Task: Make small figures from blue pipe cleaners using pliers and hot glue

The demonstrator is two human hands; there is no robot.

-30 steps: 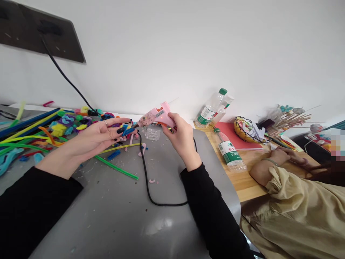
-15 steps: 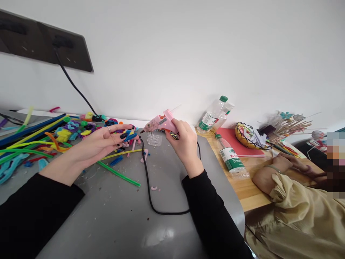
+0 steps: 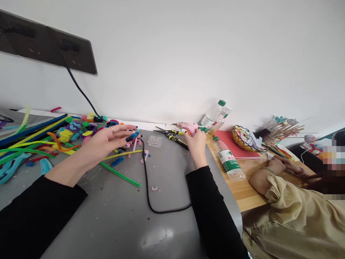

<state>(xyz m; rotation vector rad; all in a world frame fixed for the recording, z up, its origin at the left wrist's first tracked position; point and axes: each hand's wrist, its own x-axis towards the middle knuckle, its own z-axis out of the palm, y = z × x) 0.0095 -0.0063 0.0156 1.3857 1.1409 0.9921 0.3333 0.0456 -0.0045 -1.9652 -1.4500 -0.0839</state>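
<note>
My left hand (image 3: pixel 107 141) pinches a small blue fuzzy pipe-cleaner piece (image 3: pixel 132 136) at its fingertips, just above the table. My right hand (image 3: pixel 198 145) is closed around a pink glue gun (image 3: pixel 191 127), whose nozzle points left and lies low near the wall. Most of the gun's handle is hidden by the fingers. Right below the gun, black-and-yellow pliers (image 3: pixel 175 139) lie on the grey mat. Between the hands sits a small clear plastic block (image 3: pixel 155 141).
Colourful pipe cleaners (image 3: pixel 29 144) are piled at left. A black cord (image 3: pixel 147 190) loops over the grey mat (image 3: pixel 121 219). Plastic bottles (image 3: pixel 228 158), a red sheet (image 3: pixel 242 145) and a basket (image 3: pixel 244 138) stand right, near another person's arm (image 3: pixel 265 172).
My right hand has moved right with the glue gun, away from my left hand, and the nozzle has tilted up to nearly level. The pliers and clear block are now uncovered.
</note>
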